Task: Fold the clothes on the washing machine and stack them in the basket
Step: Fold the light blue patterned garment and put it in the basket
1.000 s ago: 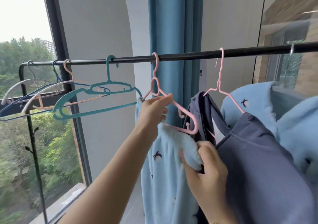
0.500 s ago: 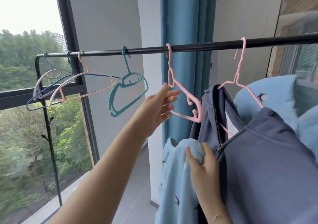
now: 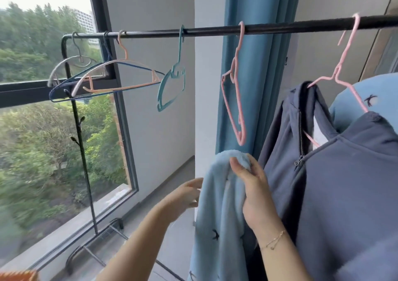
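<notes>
A light blue fleece garment (image 3: 217, 211) with small dark bird marks hangs from my right hand (image 3: 252, 185), which grips its top edge below the rail. My left hand (image 3: 185, 194) is beside the garment's left edge, fingers relaxed and blurred, holding nothing. An empty pink hanger (image 3: 234, 91) dangles from the black rail (image 3: 215, 31) above the garment. To the right, a dark blue zip hoodie (image 3: 344, 183) hangs on another pink hanger (image 3: 344, 65). A second light blue fleece piece (image 3: 353, 99) shows behind it.
Several empty hangers, among them a teal hanger (image 3: 172, 86), hang at the rail's left end. A blue curtain (image 3: 258, 75) hangs behind. The window (image 3: 53, 129) is on the left. The rack's base (image 3: 97, 244) stands on the floor. An orange thing (image 3: 19, 276) shows at bottom left.
The light blue garment came off the pink hanger and dropped lower in my right hand. My left hand let go of that hanger and moved down beside the garment.
</notes>
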Demonstrator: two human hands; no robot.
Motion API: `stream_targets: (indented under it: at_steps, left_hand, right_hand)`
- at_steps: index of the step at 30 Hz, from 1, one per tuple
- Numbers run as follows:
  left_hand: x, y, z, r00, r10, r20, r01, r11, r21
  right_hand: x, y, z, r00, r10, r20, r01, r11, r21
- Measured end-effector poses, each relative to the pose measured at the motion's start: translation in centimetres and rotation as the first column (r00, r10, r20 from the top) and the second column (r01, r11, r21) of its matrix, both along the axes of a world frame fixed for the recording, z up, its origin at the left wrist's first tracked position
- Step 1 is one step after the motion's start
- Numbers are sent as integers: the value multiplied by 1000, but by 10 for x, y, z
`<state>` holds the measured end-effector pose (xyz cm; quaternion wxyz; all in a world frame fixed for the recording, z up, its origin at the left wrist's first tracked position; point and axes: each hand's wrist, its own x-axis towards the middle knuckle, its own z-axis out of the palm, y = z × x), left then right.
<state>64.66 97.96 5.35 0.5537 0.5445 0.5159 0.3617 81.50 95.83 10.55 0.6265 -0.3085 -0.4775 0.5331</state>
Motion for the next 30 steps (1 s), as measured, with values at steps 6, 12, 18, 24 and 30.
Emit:
stream_targets:
  at_steps: [6,12,18,24,30]
  left_hand:
    - [-24,-50,-32,977,-77,-199,91,994,61]
    - [-101,-99,-51,959,189,-212,-191,981,13]
    - [-177,-161,-74,857,297,-420,-366,926,-91]
    - [-247,-256,-106,568,36,-822,-469,835,-287]
    - [-345,-392,-77,522,388,-759,-750,632,-193]
  right_hand:
    - [-53,-11,1,921,253,-296,-311,936,-167]
    - [-125,-20,-12,771,468,-431,-601,760,-249]
    - [-205,-51,-17,511,694,-508,-853,482,-200]
    - [-274,-111,-2,432,747,-505,-900,391,-191]
    - [-338,-168,11,489,736,-469,-871,383,-307]
